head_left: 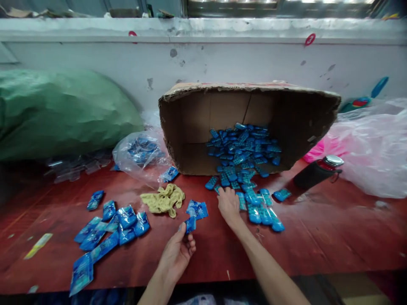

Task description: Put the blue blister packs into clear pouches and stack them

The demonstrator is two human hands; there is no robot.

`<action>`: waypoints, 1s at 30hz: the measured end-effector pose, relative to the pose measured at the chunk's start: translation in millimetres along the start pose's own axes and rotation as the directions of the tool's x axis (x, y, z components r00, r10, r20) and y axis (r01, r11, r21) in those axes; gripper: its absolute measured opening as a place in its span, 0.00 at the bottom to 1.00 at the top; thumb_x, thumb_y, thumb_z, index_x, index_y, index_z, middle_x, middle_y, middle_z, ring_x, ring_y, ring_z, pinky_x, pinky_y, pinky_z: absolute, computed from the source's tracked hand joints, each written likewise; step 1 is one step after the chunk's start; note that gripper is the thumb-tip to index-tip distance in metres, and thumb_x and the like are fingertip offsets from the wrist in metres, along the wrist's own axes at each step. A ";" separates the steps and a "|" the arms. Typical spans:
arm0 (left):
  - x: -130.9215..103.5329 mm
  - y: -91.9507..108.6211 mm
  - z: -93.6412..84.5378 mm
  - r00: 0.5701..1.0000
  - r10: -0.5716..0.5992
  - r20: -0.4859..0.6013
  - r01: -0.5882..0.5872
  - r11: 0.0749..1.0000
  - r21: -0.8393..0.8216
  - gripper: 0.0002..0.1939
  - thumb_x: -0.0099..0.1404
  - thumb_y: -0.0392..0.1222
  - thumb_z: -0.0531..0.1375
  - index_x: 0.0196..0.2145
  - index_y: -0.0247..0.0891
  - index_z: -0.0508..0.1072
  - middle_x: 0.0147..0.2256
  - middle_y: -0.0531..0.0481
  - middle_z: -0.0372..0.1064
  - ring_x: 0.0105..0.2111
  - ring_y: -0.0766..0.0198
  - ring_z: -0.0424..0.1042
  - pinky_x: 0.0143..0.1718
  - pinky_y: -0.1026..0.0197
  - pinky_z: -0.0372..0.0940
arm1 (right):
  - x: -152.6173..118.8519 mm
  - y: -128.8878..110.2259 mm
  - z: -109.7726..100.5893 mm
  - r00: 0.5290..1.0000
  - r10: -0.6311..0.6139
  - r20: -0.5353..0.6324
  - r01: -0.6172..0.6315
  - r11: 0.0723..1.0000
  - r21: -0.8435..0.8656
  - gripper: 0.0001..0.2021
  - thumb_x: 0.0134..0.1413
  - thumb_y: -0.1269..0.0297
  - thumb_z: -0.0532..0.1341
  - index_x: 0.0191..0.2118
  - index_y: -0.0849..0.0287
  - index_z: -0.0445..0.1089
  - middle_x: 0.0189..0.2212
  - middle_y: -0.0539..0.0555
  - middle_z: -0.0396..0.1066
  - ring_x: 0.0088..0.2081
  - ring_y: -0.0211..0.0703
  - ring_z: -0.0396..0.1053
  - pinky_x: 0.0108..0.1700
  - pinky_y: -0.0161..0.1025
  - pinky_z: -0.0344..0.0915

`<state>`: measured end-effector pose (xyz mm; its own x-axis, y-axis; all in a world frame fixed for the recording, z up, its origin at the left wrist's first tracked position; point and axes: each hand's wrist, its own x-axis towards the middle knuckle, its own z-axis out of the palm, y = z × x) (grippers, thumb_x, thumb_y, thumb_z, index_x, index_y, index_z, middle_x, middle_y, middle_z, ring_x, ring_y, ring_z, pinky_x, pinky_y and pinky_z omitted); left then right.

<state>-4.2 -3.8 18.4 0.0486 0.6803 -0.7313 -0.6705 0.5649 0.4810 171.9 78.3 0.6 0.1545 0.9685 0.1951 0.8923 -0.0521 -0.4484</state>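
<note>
As judged from the counter (219, 258), appeared only partly done: showed a cluster of blue packets (127, 217) at left, with many blue plastic cases (244, 146) remaining in and before the cardboard carton (190, 120). Held a small packet (190, 225) pinched between thumb and fingers of the left hand (178, 250); showed one case (217, 189) at the fingers of the right hand (228, 204), without revealing whether clamped or apart.

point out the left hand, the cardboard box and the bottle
Left hand (177, 252): head view, middle of the hand
Cardboard box (195, 116): head view, inner wall
Bottle (313, 174): head view, dark body
</note>
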 end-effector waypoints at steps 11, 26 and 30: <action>6.4 -9.7 -5.0 0.966 0.257 0.030 -0.258 0.948 0.185 0.13 0.45 0.44 0.65 0.24 0.34 0.66 0.15 0.55 0.64 0.14 0.72 0.62 0.16 0.69 0.57 | -68.5 -41.1 -19.7 0.900 -0.165 0.402 -0.279 0.489 0.826 0.16 0.47 0.64 0.57 0.44 0.58 0.62 0.32 0.52 0.70 0.34 0.41 0.68 0.36 0.39 0.64; -2.4 -7.4 -13.4 0.990 0.103 0.098 -0.103 0.995 -0.004 0.11 0.51 0.44 0.62 0.22 0.34 0.65 0.13 0.54 0.62 0.14 0.70 0.63 0.17 0.68 0.57 | -84.1 -50.7 -5.0 0.952 -0.217 0.215 -0.001 0.701 0.713 0.14 0.55 0.62 0.50 0.46 0.58 0.64 0.38 0.56 0.70 0.41 0.46 0.67 0.42 0.38 0.64; -9.7 -0.7 -10.4 0.999 -0.003 0.049 0.005 0.999 -0.051 0.08 0.57 0.39 0.57 0.22 0.35 0.64 0.14 0.54 0.63 0.15 0.71 0.64 0.18 0.68 0.60 | -63.2 -32.9 -17.0 0.979 -0.180 0.097 0.153 0.961 0.231 0.16 0.52 0.65 0.55 0.48 0.58 0.63 0.39 0.60 0.67 0.41 0.51 0.65 0.40 0.44 0.62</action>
<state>-12.0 -15.6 20.1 0.0865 0.7008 -0.7081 -0.7073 0.5438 0.4517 139.9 14.6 17.9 -0.0501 0.9811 0.1867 0.7832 0.1546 -0.6023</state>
